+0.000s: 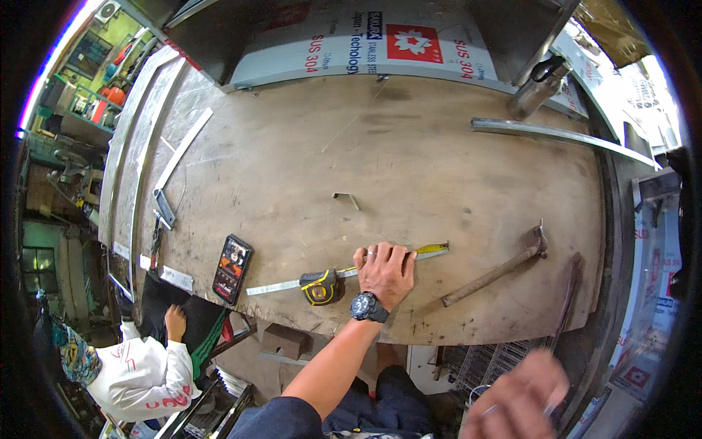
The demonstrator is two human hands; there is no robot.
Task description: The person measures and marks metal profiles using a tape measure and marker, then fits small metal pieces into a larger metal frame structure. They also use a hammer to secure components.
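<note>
My left hand [386, 276], wearing a watch [368, 307], presses down with curled fingers on the extended blade of a black and yellow tape measure [319, 287]. A thin steel ruler [272, 288] lies along the same line, passing beneath the tape's case and the hand. The blade's yellow end shows beyond my fingers. At the lower right, off the table's front edge, my right hand [519, 395] is smeared by motion; whether it holds anything is unclear. A hammer [491, 278] with a wooden handle lies to the right of my left hand.
On the wooden tabletop [409, 168] lie a phone [233, 269], a small bent metal strip [349, 197] and a metal bar [548, 132]. A film-covered steel cabinet [336, 55] stands at the back, a flask [540, 88] at the back right. Another person [142, 366] sits at left.
</note>
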